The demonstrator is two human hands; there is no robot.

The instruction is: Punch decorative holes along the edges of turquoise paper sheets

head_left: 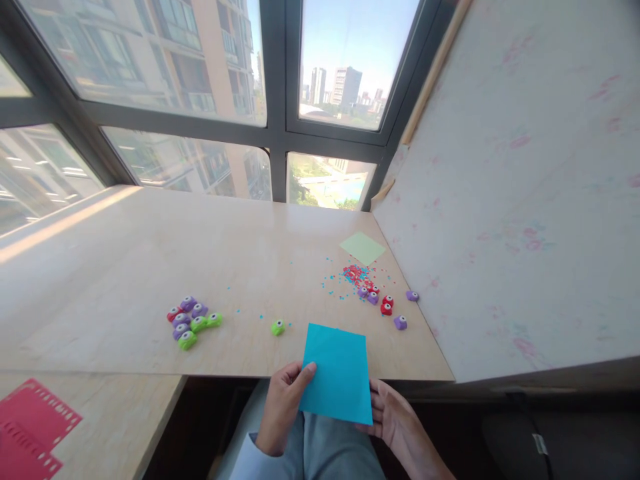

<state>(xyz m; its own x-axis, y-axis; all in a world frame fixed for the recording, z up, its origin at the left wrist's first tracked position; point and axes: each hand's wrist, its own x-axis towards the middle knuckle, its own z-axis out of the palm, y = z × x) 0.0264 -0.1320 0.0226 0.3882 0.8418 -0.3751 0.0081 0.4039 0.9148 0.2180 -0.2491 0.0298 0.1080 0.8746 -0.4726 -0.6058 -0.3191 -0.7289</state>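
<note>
A square sheet of blue paper [336, 373] is held over my lap at the table's front edge. My left hand [286, 403] grips its left side, thumb on top and the other fingers behind. At the lower right edge, my right hand [393, 413] has its fingers partly under the sheet, so their tips are hidden. Just beyond the paper, a small green craft punch [278, 327] sits alone on the table. Red and purple punches, among them a red one [387, 309], lie to the right. To the left is a cluster of purple, red and green punches [181, 319].
Red and blue paper confetti [356, 274] is scattered at the right, near a pale green paper square [363, 248]. Red paper [37, 417] with punched edges lies at the lower left. A papered wall [520, 200] bounds the table [125, 267] on the right, windows behind.
</note>
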